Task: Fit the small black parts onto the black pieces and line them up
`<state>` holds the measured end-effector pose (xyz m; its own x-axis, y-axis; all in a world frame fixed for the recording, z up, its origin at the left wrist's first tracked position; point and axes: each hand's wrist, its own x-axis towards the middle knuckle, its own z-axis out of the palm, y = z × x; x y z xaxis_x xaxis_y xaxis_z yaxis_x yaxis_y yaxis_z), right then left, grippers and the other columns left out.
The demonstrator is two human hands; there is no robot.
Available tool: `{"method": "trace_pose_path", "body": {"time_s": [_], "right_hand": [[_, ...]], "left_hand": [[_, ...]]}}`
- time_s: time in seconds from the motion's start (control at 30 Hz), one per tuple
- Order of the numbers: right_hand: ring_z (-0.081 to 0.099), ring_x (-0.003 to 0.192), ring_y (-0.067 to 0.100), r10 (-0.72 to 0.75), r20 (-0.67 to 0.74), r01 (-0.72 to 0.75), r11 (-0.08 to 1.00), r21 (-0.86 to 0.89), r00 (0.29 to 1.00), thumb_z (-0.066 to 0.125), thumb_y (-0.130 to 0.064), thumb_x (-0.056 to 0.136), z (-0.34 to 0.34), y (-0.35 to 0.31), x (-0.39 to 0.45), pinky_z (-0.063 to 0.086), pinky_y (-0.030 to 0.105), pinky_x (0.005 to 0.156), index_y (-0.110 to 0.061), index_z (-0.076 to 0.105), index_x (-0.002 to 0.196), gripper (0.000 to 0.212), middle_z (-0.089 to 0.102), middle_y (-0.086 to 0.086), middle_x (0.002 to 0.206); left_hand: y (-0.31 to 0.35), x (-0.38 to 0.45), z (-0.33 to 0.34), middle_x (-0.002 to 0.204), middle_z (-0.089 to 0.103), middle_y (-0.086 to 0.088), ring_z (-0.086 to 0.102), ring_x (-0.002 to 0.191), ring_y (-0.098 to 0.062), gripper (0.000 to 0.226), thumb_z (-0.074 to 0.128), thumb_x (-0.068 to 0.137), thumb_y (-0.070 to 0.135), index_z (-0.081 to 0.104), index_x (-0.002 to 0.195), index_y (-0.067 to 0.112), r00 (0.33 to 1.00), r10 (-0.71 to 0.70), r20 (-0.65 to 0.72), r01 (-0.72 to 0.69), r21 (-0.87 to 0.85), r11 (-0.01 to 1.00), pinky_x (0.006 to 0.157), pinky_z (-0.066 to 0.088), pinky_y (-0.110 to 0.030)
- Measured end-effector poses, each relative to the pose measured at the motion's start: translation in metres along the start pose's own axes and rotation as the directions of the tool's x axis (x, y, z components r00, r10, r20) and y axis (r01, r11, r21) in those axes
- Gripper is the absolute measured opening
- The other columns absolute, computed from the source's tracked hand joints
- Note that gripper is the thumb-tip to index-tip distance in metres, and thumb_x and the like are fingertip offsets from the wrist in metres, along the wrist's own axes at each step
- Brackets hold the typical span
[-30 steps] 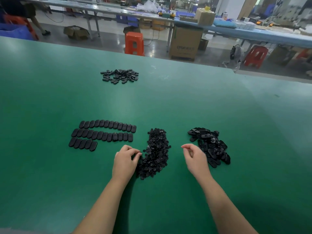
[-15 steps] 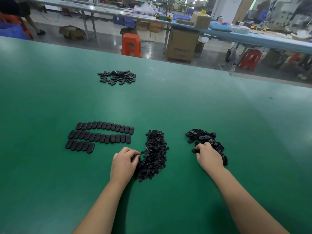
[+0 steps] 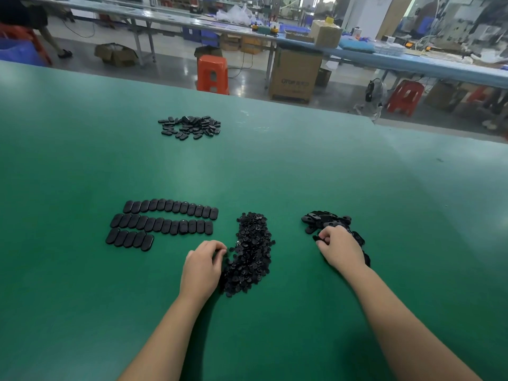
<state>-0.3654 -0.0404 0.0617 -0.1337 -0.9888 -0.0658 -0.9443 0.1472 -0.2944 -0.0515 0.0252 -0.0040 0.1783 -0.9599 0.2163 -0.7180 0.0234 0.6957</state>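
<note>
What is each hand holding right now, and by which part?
Right hand pinches a black piece at its edge; left hand curls into the small parts pile, hold unclear.

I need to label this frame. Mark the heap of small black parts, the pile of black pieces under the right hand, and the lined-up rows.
heap of small black parts (image 3: 251, 251), head view, middle of heap.
pile of black pieces (image 3: 323, 220), head view, far end.
lined-up rows (image 3: 162, 224), head view, middle row.

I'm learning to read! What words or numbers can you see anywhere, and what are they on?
Grey print on the big cardboard box on the floor: too blurred to read for sure.
Small box on the far bench: no print I can read.
Black parts, green table: no writing visible.
</note>
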Motion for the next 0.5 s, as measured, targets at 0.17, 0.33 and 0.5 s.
{"method": "trace_pose_path", "body": {"time_s": [0.17, 0.33, 0.5], "right_hand": [[0.065, 0.072, 0.014, 0.083, -0.039, -0.046, 0.818, 0.574, 0.996, 0.066, -0.016, 0.096, -0.001, -0.018, -0.011, 0.047, 0.020, 0.060, -0.011, 0.061, 0.109, 0.015, 0.070, 0.003, 0.095], [0.074, 0.070, 0.012, 0.129, 0.082, -0.131, 0.433, 0.892, 0.988, 0.057, 0.005, 0.098, 0.023, -0.039, -0.034, 0.059, 0.020, 0.063, -0.020, 0.053, 0.122, 0.035, 0.071, 0.012, 0.097], [0.072, 0.066, 0.015, 0.147, 0.082, -0.127, 0.325, 0.937, 0.986, 0.060, 0.002, 0.097, 0.049, -0.049, -0.052, 0.058, 0.026, 0.061, -0.021, 0.064, 0.111, 0.028, 0.075, 0.007, 0.085]], "left_hand": [[0.000, 0.000, -0.002, 0.086, 0.062, 0.021, 0.057, 0.080, 0.006, 0.010, 0.063, 0.097, 0.015, 0.069, 0.098, 0.022, 0.999, -0.033, -0.009, 0.032, -0.071, 0.997, 0.068, 0.043, -0.016], [0.000, 0.001, -0.005, 0.099, 0.068, 0.014, 0.059, 0.089, 0.004, 0.018, 0.062, 0.097, 0.011, 0.072, 0.110, 0.019, 0.995, -0.101, 0.000, 0.100, -0.138, 0.985, 0.077, 0.043, -0.011], [0.001, -0.001, -0.008, 0.087, 0.066, 0.015, 0.056, 0.071, 0.006, 0.028, 0.062, 0.097, 0.011, 0.071, 0.121, 0.024, 0.994, -0.112, -0.009, 0.108, -0.194, 0.975, 0.059, 0.039, -0.006]]}}
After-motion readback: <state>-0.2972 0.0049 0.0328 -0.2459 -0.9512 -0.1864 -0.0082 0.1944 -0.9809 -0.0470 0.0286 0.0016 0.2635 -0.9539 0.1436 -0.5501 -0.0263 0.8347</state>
